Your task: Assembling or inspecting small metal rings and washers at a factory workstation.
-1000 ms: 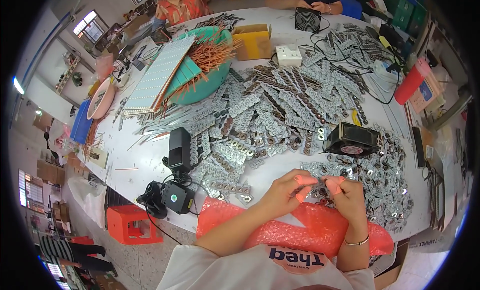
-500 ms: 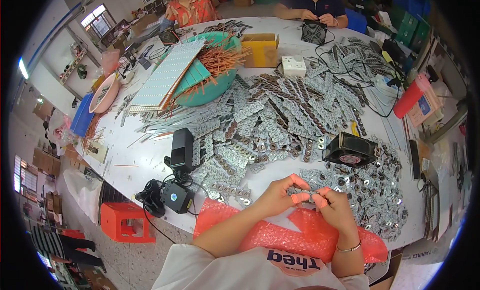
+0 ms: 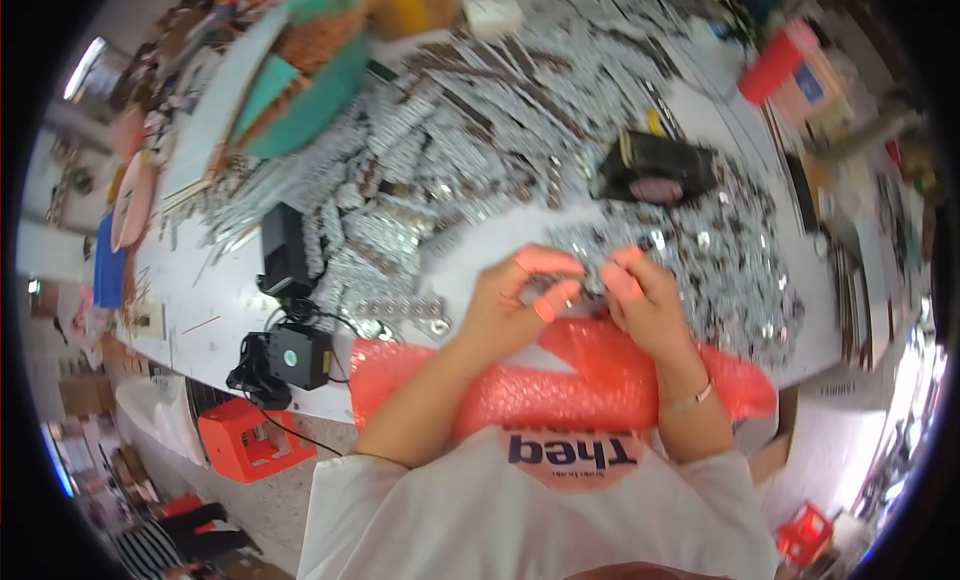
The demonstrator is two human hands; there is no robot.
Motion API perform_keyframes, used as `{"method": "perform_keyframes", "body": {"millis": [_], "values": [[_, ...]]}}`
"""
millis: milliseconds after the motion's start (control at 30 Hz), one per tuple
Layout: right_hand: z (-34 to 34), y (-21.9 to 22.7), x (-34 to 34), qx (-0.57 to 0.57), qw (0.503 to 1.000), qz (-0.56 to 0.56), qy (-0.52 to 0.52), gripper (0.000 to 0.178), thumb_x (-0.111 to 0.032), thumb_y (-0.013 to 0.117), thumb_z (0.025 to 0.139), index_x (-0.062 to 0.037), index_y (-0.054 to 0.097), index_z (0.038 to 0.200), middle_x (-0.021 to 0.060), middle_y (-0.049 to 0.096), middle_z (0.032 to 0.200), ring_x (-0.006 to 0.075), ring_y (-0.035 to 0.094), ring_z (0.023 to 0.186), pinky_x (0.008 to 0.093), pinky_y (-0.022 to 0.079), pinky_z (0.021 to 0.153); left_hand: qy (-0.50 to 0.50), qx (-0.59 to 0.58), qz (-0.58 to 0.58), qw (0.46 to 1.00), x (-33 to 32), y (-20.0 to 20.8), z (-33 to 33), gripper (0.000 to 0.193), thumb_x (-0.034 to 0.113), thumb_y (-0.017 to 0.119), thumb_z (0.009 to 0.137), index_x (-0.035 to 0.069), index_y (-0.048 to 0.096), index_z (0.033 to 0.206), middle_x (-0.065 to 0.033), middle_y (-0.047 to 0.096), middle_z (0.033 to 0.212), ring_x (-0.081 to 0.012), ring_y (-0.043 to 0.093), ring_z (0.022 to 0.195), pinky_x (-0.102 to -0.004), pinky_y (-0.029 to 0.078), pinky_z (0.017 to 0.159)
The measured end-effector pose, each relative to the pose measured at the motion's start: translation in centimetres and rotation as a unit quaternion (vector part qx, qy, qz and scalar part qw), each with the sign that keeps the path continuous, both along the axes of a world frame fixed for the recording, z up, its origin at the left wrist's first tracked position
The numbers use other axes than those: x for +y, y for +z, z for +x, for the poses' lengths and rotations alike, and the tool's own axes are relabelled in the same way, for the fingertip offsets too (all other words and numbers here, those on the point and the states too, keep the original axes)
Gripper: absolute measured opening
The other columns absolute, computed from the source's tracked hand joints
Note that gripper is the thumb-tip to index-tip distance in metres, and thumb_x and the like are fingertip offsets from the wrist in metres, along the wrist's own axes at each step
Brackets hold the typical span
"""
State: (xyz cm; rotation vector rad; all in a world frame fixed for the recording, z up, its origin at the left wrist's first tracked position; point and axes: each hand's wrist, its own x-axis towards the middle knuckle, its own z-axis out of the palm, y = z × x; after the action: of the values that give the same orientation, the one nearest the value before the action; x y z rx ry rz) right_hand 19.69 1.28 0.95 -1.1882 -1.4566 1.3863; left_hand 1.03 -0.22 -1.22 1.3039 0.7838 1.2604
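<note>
My left hand (image 3: 515,300) is closed in a pinch on a short strip of small metallic plates (image 3: 545,281), blurred and partly covered by the fingers. Beside it, my right hand (image 3: 645,298) has its thumb and fingers pressed together near the strip's end; what they hold is too small to make out. Pinkish covers sit on several fingertips. Below both hands, red bubble wrap (image 3: 500,388) lies along the table's near edge. Loose silvery plates (image 3: 735,270) spread right of my right hand, and longer plate strips (image 3: 430,150) are heaped beyond my hands.
A black fan (image 3: 655,170) stands beyond my right hand. To the left are a black power adapter (image 3: 285,250), a black box (image 3: 300,356) and cables. Farther off are a green basin (image 3: 335,95), a yellow box (image 3: 412,7) and a red cylinder (image 3: 772,65). A red stool (image 3: 240,440) stands on the floor.
The view has tilted down, so the table contents sit higher and the people across the table are out of sight. My hands have come slightly apart.
</note>
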Motion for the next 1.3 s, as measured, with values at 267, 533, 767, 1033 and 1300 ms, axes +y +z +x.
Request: {"method": "perform_keyframes", "body": {"millis": [267,533,767,1033,1300], "values": [[0.6,-0.6,0.2,-0.068,0.997,0.042,0.021,0.017,-0.017,0.057,0.089,-0.0003,0.057,0.084,0.0008,0.051,0.063,0.0062,0.043,0.057,0.0231,0.038,0.051,0.096,0.158,0.145,0.972,0.4,-0.4,1.0,0.020,-0.006,0.060,0.082,0.000,0.056,0.100,-0.0115,0.060,0.099,-0.0167,0.060,0.085,-0.0274,0.050,0.076],[0.1,-0.9,-0.6,0.028,1.000,0.014,0.001,0.021,-0.021,0.054,0.094,-0.0050,0.053,0.081,-0.0048,0.045,0.053,0.0016,0.038,0.042,0.0179,0.030,0.039,0.079,0.106,0.086,0.987,-0.1,-0.2,1.3,0.020,-0.005,0.060,0.084,0.000,0.055,0.102,-0.0130,0.060,0.099,-0.0169,0.061,0.083,-0.0282,0.050,0.075],[0.0,-0.7,0.0,0.020,1.000,-0.008,-0.022,0.019,-0.019,0.056,0.093,-0.0046,0.053,0.081,-0.0041,0.045,0.051,0.0021,0.038,0.040,0.0184,0.030,0.039,0.035,0.161,0.083,0.983,0.4,-0.2,0.6,0.018,-0.004,0.058,0.085,-0.001,0.055,0.102,-0.0115,0.060,0.099,-0.0181,0.063,0.083,-0.0284,0.052,0.072],[1.3,0.0,1.0,-0.145,0.983,0.108,0.008,0.013,-0.010,0.061,0.087,0.0022,0.064,0.084,0.0036,0.058,0.064,0.0090,0.050,0.055,0.0239,0.040,0.050,0.029,-0.020,-0.032,0.999,0.6,-0.1,0.9,0.023,-0.002,0.057,0.087,0.000,0.055,0.109,-0.0081,0.059,0.098,-0.0166,0.062,0.082,-0.0302,0.054,0.074],[1.8,0.4,0.8,-0.111,0.988,0.109,0.020,0.014,-0.011,0.060,0.087,0.0016,0.064,0.083,0.0033,0.055,0.060,0.0102,0.050,0.053,0.0248,0.040,0.049,0.037,-0.044,-0.133,0.989,0.3,0.5,1.1,0.022,-0.001,0.061,0.085,0.000,0.057,0.107,-0.0076,0.061,0.095,-0.0142,0.063,0.074,-0.0265,0.054,0.067]]}}
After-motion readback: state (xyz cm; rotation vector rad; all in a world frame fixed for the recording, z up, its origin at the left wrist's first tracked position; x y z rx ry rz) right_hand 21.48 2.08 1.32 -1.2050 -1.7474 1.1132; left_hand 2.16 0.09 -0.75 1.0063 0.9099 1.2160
